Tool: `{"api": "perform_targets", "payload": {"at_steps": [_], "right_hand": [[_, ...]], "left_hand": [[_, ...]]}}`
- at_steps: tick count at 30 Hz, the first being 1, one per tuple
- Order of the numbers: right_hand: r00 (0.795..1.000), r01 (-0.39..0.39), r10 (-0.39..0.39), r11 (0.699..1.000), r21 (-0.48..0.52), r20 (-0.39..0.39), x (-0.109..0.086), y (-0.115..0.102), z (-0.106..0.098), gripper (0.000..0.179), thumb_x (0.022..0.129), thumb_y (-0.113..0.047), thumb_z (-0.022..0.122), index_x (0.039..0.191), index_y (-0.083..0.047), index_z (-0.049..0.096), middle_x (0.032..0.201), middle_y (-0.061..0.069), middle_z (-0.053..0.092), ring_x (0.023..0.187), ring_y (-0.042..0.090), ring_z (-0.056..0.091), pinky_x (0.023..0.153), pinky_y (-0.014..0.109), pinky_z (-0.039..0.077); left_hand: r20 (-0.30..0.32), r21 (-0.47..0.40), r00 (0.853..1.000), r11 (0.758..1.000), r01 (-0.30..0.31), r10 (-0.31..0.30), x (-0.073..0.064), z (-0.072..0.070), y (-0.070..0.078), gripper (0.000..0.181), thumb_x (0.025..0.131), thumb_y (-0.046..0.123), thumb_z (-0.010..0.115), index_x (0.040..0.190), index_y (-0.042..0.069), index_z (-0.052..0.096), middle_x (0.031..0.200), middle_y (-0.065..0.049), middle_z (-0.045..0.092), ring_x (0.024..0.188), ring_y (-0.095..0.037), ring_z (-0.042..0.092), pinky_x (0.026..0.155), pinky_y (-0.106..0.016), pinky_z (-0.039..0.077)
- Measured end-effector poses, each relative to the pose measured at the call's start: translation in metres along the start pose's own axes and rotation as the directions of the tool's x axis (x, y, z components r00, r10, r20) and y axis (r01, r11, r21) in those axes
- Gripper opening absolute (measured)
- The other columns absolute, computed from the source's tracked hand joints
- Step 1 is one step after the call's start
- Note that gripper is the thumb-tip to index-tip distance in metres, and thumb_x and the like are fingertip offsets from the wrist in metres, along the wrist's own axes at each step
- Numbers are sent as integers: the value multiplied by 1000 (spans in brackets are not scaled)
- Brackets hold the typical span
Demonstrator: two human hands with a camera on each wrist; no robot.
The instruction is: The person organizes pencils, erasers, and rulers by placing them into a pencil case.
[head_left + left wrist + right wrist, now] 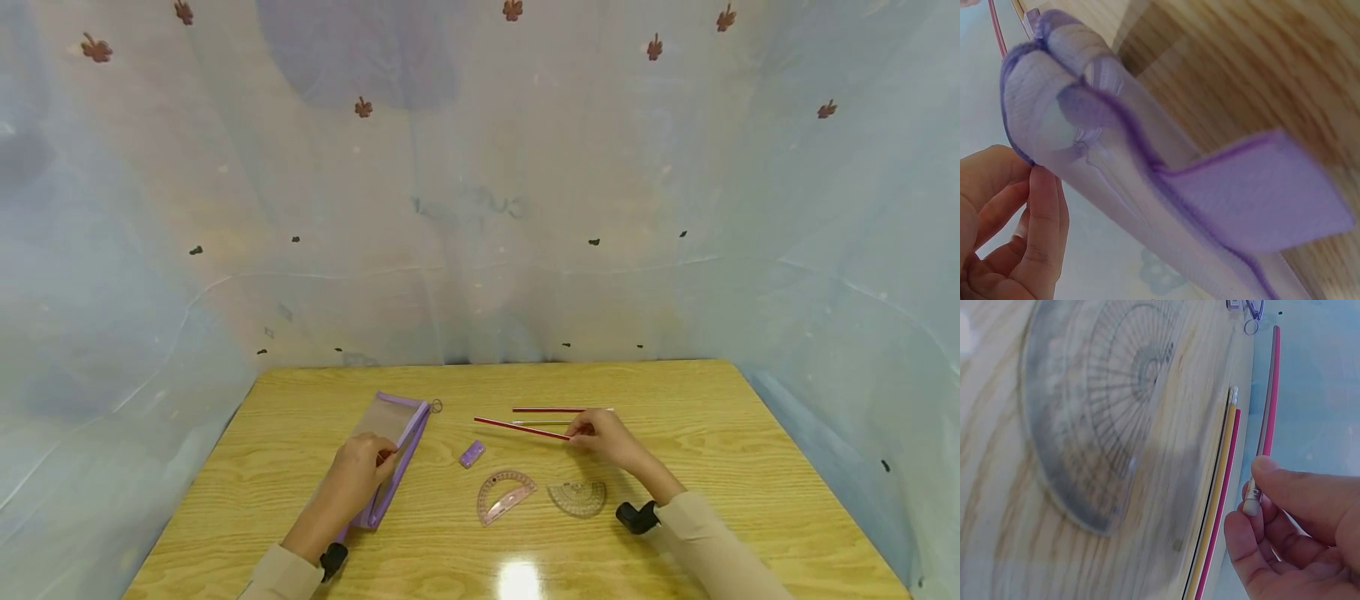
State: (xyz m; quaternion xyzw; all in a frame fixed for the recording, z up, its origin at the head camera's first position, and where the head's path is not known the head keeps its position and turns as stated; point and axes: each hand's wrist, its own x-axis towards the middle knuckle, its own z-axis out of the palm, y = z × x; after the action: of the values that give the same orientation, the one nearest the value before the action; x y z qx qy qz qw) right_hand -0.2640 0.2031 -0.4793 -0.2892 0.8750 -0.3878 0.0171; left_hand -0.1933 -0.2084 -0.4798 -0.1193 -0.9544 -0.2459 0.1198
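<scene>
Right hand (pixel 606 439): your thumb and fingers closed in pinch on red pencil (pixel 517 428), at its eraser end. Pencil held above table (pixel 660 392), right of pouch (pixel 405 458); long axis near sideways, free end pointing left and slightly away from you. Left hand (pixel 352 471): fingertips pinching pouch edge. Pouch's long axis slants from near left to far right, ring (pixel 437 406) at far end. Eraser (pixel 472 454) between pouch and pink protractor (pixel 507 497).

The left hand (pixel 358 467) and right hand (pixel 604 435) are bare; plain beige sleeves (pixel 712 543) with small black cuff devices (pixel 637 517) show toward the table's (pixel 780 508) side edges.
</scene>
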Motion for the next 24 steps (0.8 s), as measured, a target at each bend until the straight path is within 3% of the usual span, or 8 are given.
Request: {"api": "perform_targets", "payload": {"at_steps": [24], "right_hand": [[999,23,-24,1000,18,24,16,-13,20,5,91,0,69,92,4,71,87,8,67,75,15,60,66,27,52]], "left_hand": [[-14,6,1000,1000,-11,11,0,-2,0,6,85,2,78,91,1,77,79,-2,63,68,-9,59,56,-18,50]]}}
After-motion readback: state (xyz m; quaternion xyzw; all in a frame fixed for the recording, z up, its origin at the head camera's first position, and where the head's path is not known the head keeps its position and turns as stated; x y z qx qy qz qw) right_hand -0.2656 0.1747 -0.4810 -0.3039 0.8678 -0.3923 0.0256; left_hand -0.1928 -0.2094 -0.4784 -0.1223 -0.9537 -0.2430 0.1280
